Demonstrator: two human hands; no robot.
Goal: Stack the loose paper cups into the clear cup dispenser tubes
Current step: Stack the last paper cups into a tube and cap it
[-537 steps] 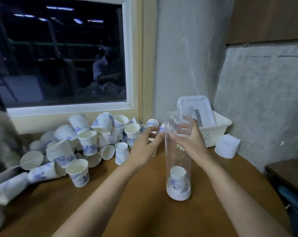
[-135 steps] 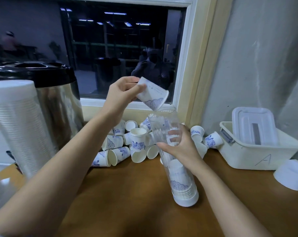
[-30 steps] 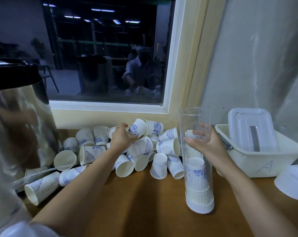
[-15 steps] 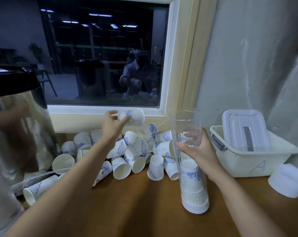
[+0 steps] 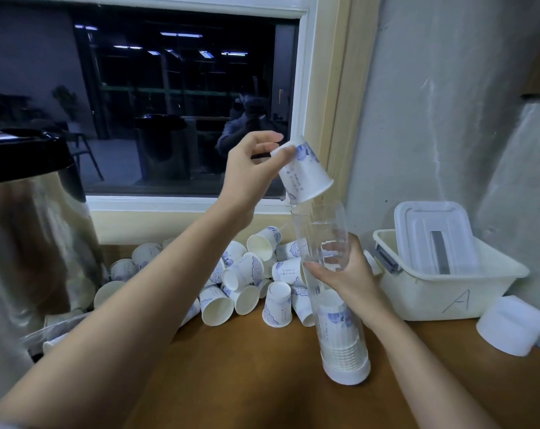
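Under the dark window (image 5: pixel 169 103), loose cups (image 5: pixel 243 274) litter the brown table (image 5: pixel 262 382).

Left hand (image 5: pixel 247 173) high, right hand (image 5: pixel 350 278) low, both curled

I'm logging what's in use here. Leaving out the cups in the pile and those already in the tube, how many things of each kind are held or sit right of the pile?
paper cup, in the left hand: 1
clear dispenser tube, in the right hand: 1
white tub: 1
tub lid: 1
white cap: 1
Total: 5
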